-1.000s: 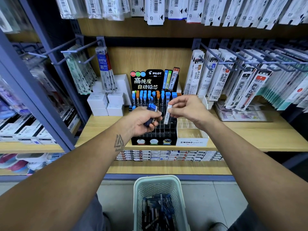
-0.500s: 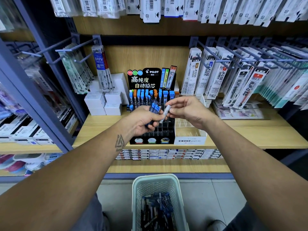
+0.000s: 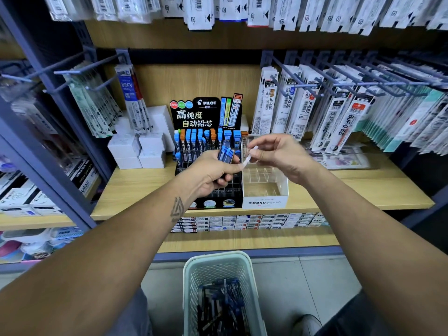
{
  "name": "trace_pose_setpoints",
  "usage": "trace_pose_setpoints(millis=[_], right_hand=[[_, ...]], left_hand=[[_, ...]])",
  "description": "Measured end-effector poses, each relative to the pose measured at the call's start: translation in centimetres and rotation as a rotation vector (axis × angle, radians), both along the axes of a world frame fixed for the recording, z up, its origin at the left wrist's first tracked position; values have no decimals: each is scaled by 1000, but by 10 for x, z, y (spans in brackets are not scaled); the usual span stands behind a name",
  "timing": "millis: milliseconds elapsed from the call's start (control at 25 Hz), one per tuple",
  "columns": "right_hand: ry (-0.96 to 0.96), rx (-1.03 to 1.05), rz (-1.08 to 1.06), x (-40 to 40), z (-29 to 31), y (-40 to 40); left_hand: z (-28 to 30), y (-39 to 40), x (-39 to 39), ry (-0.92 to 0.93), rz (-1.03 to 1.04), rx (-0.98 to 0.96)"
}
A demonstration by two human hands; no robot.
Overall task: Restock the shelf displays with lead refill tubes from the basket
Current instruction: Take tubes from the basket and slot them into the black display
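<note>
Over the black tiered Pilot display stand (image 3: 208, 190) on the pale wooden shelf board (image 3: 135, 187): left hand (image 3: 211, 173) curled around a small bundle of blue-capped dark lead refill tubes (image 3: 226, 154), right hand (image 3: 278, 156) just beside it, thumb and fingertips pinching a single pale, slim tube (image 3: 249, 156) tilted down toward the left. Blurred, that one, so cap and label unreadable. Behind the hands, back rows of the stand filled with upright blue- and orange-capped tubes (image 3: 206, 139); front slots looking largely vacant. Directly right of the stand, touching it, a clear acrylic Mono divider box (image 3: 265, 187), apparently without stock. Below, on the grey floor tiles, a pale green perforated plastic basket (image 3: 194, 287) with many more dark tubes heaped inside.

Likely troubles from here: a loose bundle slipping and scattering across the board or onto the floor; the pinched tube landing in a slot of the wrong lead grade, labels being small; a careless push knocking standing tubes sideways; an elbow or foot catching the basket close underneath.

Around: white cartons (image 3: 138, 149) stacked left of the stand, packets of pen refills (image 3: 303, 105) hanging from grey pegs on the right and overhead, flat boxes (image 3: 242, 221) lined on the shelf beneath.
</note>
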State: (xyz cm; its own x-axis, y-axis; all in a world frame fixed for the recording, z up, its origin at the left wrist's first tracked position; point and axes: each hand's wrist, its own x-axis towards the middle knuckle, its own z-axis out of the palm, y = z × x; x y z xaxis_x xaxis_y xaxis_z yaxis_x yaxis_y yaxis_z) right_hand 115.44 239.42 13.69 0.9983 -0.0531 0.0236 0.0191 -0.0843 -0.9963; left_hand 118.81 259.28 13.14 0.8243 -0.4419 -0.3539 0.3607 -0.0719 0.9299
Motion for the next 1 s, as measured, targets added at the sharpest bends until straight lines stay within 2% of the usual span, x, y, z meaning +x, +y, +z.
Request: trace_pose_setpoints(millis=[200,360,680,840,1000], right_hand=[[-34,-68,-263,5,2,-35],[-43,-283,-361,12,0,-36],[-178,-411,-369,37,11,-20],[-183,-567,-300,51,8,-5],[-198,-755,-405,61,2,-13]], left_hand=[[4,-3,0,186,-37,-101],[10,-4,0,300,-46,-247],[10,1,-3,287,-79,-244],[7,1,-4,230,-48,-214],[5,2,-1,217,14,-222]])
